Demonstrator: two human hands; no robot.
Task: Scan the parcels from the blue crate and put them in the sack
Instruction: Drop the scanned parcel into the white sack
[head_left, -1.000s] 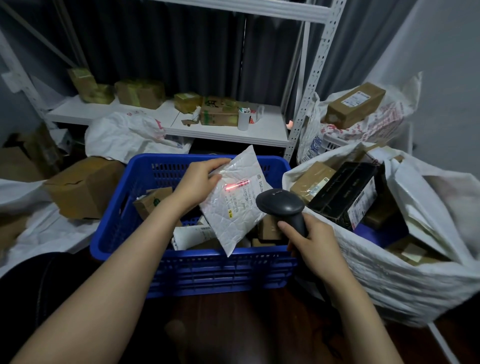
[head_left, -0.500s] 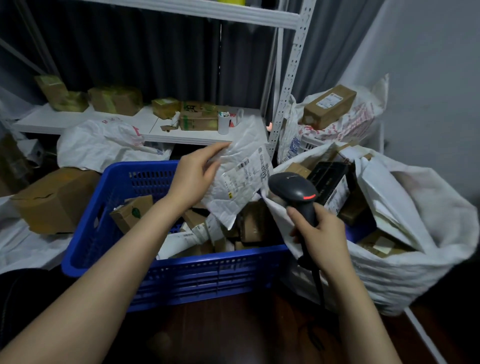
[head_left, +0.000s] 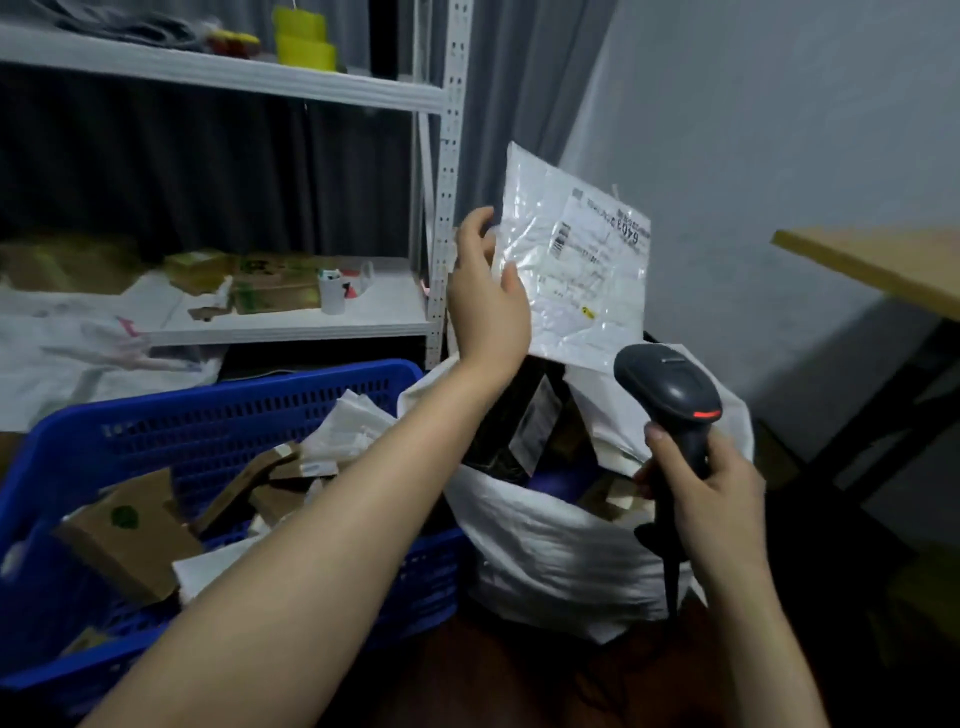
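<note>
My left hand (head_left: 485, 301) pinches the left edge of a white padded mailer (head_left: 576, 260) with a printed label, holding it up in the air above the white sack (head_left: 550, 556). The sack stands at the right of the blue crate (head_left: 218, 410) and holds a black parcel (head_left: 511, 431) and several cardboard boxes. My right hand (head_left: 706, 499) grips the handle of a black barcode scanner (head_left: 670, 389), low and to the right of the mailer, over the sack's near rim. Several brown boxes and white bags lie in the crate.
A white metal shelf rack (head_left: 436, 171) stands behind the crate, with boxes and a white cup (head_left: 332, 291) on its lower shelf. White sacks lie on the left floor. A wooden table (head_left: 878, 265) juts in at the right. The floor is dark wood.
My left hand has carried the mailer up and to the right, from over the crate to above the sack. The scanner's red line no longer lies on the label. The view has swung right.
</note>
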